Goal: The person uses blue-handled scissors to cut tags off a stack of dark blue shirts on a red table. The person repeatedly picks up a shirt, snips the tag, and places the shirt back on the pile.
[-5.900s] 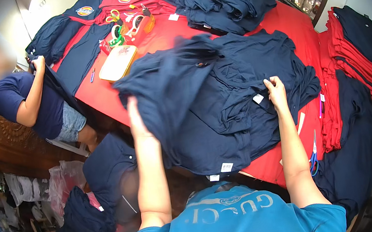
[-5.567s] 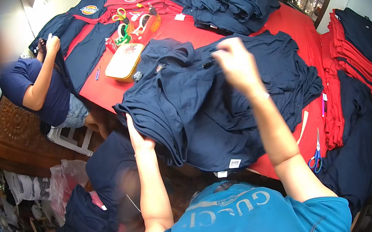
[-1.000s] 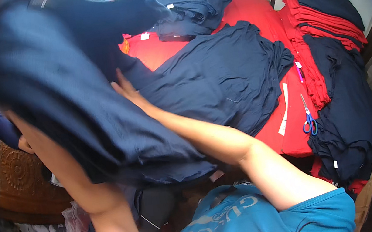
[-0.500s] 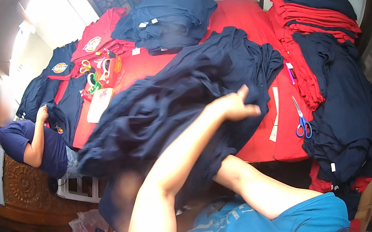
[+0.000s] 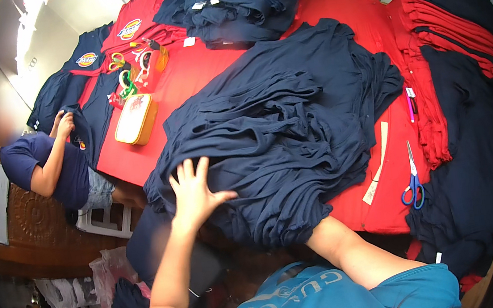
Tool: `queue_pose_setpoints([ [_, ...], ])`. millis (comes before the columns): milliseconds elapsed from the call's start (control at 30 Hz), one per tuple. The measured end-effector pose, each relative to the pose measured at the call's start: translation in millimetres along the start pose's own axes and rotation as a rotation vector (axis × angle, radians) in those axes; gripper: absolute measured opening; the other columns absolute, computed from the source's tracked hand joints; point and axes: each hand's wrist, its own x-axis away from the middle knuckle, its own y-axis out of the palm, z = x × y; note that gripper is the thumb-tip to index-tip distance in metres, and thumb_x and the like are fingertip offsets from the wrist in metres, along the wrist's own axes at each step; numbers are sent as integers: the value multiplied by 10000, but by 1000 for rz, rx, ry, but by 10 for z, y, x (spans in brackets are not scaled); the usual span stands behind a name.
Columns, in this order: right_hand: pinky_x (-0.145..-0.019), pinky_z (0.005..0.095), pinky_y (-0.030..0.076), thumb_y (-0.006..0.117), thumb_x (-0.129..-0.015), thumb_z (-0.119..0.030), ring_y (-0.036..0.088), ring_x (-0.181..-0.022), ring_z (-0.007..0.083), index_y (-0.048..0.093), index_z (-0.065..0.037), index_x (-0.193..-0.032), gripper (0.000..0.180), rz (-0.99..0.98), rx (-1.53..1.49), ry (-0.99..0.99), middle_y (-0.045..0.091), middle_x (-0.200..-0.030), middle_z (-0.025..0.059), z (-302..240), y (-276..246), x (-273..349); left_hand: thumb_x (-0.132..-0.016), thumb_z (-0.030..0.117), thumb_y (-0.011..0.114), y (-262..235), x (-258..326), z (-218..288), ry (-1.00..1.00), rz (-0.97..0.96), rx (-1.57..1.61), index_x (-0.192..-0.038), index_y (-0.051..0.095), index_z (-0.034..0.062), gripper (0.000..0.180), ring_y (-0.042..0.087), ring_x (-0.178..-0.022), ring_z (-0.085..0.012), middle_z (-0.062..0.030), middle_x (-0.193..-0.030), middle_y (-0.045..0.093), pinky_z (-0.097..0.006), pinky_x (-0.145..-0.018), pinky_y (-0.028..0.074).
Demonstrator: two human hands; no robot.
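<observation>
A large crumpled navy shirt (image 5: 279,118) lies spread across the red-covered table, its near edge hanging over the front. My left hand (image 5: 194,195) rests on the shirt's near left part, fingers spread and holding nothing. My right forearm goes in under the shirt's near right edge, so the cloth hides that hand and its fingers. To the right of the shirt, blue-handled scissors (image 5: 414,185) lie on the red cloth beside a pale paper strip (image 5: 379,164).
Stacks of folded navy shirts (image 5: 233,6) and red shirts (image 5: 443,16) stand at the back and right. A yellow case (image 5: 136,120) and a red holder with tools (image 5: 145,71) sit at left. A co-worker (image 5: 51,158) handles navy cloth there. A pink pen (image 5: 411,106) lies at right.
My left hand has moved left and back from above the shirt's middle to its near left part. The shirt has settled flatter on the table. The view has shifted slightly.
</observation>
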Motion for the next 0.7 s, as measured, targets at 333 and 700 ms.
queue_pose_setpoints([
  [333,-1129,348,291,455,-979,-431,316,-1398,318,387,-20,-1436,618,-26,120,-3,372,-1494,189,191,12,57,-707,729,656,491,-1580,-287,266,-135,251,-1491,354,192,997,230,-1439,-384,-177,-1547,280,-661,-1122,123],
  [700,-1123,351,302,462,-974,-417,334,-1384,323,401,-15,-1424,606,-74,384,30,385,-1482,196,569,-222,85,-769,420,739,8,-1082,254,234,237,504,-1109,610,45,523,569,-957,-336,-152,-1013,571,-428,-862,479],
])
